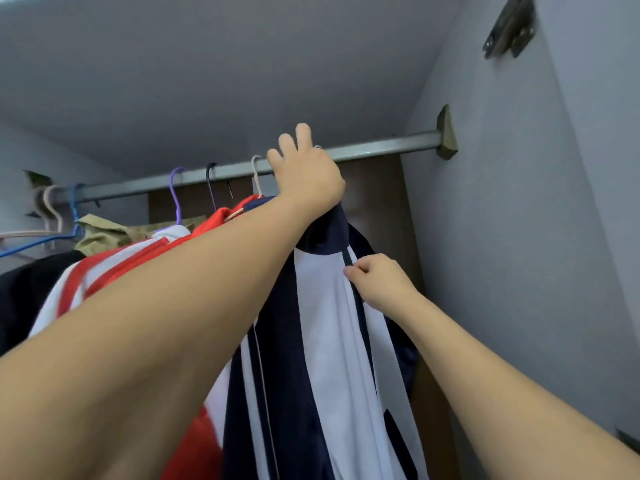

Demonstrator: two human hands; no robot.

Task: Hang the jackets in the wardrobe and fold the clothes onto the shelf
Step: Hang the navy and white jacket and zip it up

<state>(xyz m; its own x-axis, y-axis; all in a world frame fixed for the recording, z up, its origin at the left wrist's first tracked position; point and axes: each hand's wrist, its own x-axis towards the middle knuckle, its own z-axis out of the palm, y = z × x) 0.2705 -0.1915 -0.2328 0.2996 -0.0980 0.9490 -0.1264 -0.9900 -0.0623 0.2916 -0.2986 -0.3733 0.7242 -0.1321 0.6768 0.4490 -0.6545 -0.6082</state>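
My left hand (304, 174) is raised to the wardrobe rail (381, 147), fingers (304, 136) straight and reaching over the bar, the palm at the top of the navy and white jacket (318, 323). A small loop of that jacket's hanger hook (317, 147) peeks out over the rail just beside my fingers; whether my thumb grips anything under the palm I cannot tell, as it is hidden. The jacket hangs straight down from under this hand, near the right end of the rail, close to the wardrobe's grey side wall (502, 237).

My right hand (377, 280) is lower, fingers curled, pinching the jacket's dark zip edge (349, 259) just below the collar.

To the left of this jacket a red and white jacket (114, 271) hangs on a pale hanger (257, 174), pressed against my left forearm. Further left along the rail are a dark hook (209, 181), a purple hanger (176, 192), an olive garment (104, 233), a blue hanger (74, 209) and a pink hanger (52, 206). A metal hinge (510, 27) sits high on the right wall.
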